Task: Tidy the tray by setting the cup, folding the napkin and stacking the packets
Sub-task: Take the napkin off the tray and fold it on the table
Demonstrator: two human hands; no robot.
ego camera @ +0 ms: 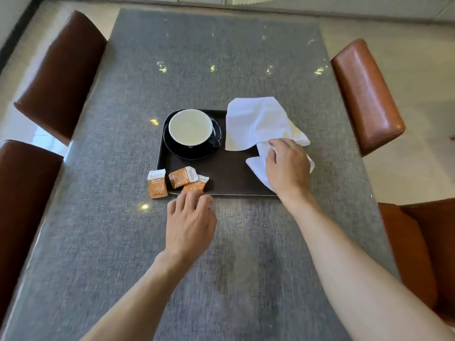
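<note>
Grey woven cloth covers the tabletop (221, 70), and on it I see a dark brown tray (229, 173). At the tray's far left corner a cup (190, 127), pale inside, stands upright on a dark saucer (197, 153), its handle turned toward me. My right hand (288, 166) lies on the white napkin (258, 119), fingers (275, 143) curled and pinching a bunched fold of it at the tray's right side; the rest of the napkin spreads rumpled over the tray's far right corner and onto the cloth. Three orange-and-white packets sit at the tray's near left corner: one (157, 183) just off the tray on the tabletop, one (183, 177) on the tray, and one (195, 185) at the near rim, partly under the second. My left hand (189, 225) hovers at that rim, fingers relaxed and lightly bent, tips over the nearest packet; I cannot tell whether they touch it. Brown leather chairs (59, 77) stand on both sides.
</note>
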